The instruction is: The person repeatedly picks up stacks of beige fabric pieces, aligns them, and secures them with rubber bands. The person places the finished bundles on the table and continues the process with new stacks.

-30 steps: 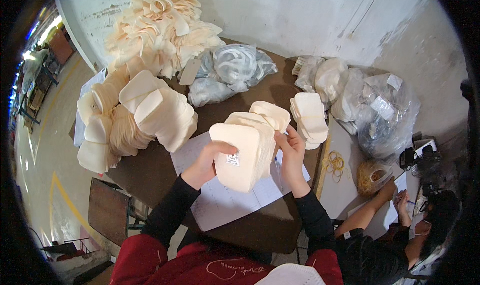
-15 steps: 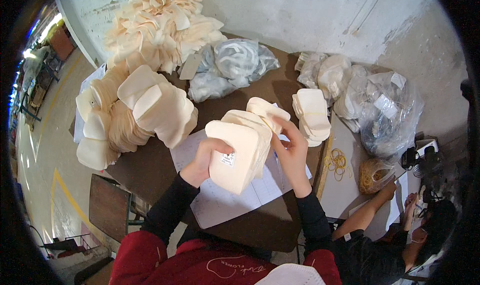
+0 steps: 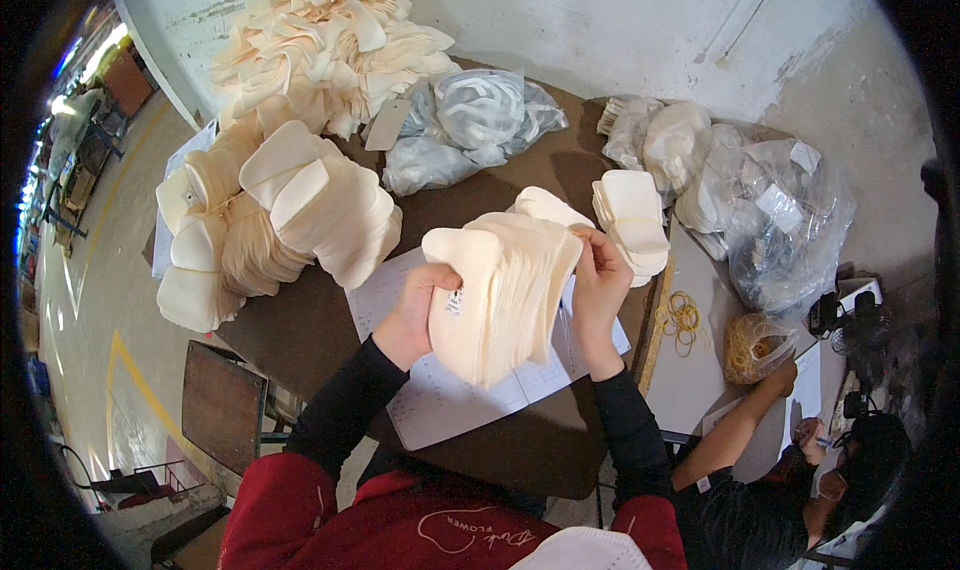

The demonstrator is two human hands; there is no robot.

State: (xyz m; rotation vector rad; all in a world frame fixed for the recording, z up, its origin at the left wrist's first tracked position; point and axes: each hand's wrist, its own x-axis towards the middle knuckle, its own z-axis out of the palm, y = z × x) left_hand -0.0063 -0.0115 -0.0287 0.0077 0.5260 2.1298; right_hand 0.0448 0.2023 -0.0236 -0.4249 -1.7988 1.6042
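Note:
In front of me, over an open notebook point(image 3: 440, 410), I hold a thick stack of cream-coloured pads point(image 3: 505, 290). My left hand point(image 3: 405, 320) grips its left side, thumb lying on the front pad beside a small printed sticker point(image 3: 455, 301). The layers are fanned apart along the right. At the upper right corner my right hand point(image 3: 603, 290) is closed in a pinch on the pads' edges. Part of the stack reaches out behind, towards the back of the table. Just right of it lies a smaller pile of the same pads point(image 3: 632, 215).
Bundled pads point(image 3: 325, 205) and a tall loose heap point(image 3: 320, 40) fill the left and back. Clear bags point(image 3: 480, 115) of pale pieces stand behind. On the side table are rubber bands point(image 3: 683, 320), a bag of rubber bands point(image 3: 750, 348), a large plastic bag point(image 3: 790, 230) and a co-worker's arm point(image 3: 740, 425).
The stack has turned and spread open, so its layered edges now face me. My right hand has shifted slightly right and down to the corner of the pads; the left keeps its grip.

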